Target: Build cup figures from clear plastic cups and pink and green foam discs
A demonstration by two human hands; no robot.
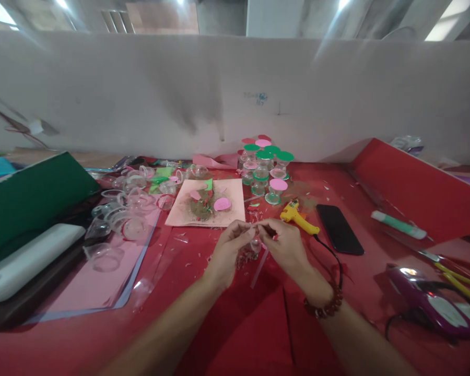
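My left hand (234, 241) and my right hand (282, 241) meet above the red tabletop, thumbs and fingers pinched together. What sits between the fingertips is mostly covered. Just under them a small clear rounded plastic piece (256, 243) shows; I cannot tell whether it is held or resting. A translucent stick (259, 269) slants down beside my right hand. Close by on the right lies a yellow glue gun (300, 218) with a black cord. Beyond my left hand, a pale paper sheet (235, 201) carries scraps and a pink paper disc (222, 204).
Stacked clear cups with green and pink discs (264, 155) stand at the back. Loose clear plastic cups (129, 224) crowd the left, near a green panel (43, 201). Rightward lie a black phone (340, 228), a green-white tube (399, 225), scissors (454, 277) and a purple device (434, 303).
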